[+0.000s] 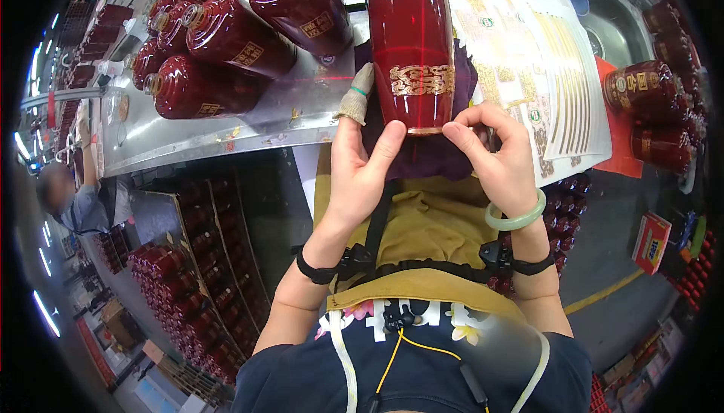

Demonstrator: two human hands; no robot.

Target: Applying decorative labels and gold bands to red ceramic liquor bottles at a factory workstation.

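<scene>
A glossy dark red bottle with a gold scroll-patterned band lies on a dark purple cloth, its base toward me. Thin red light lines cross its surface. My left hand holds the bottle's left side, the thumb at the base and the index finger along the wall. A pale cloth finger cover with a green band wraps that index finger. At the lower right corner of the base, my right hand grips with thumb and curled fingers; some fingertips are hidden. A pale green bangle circles the right wrist.
Several red bottles crowd the metal table at left. Sheets of gold decals lie at right, beside a metal sink and more red bottles. Stacked bottles stand below left. Another person is at far left.
</scene>
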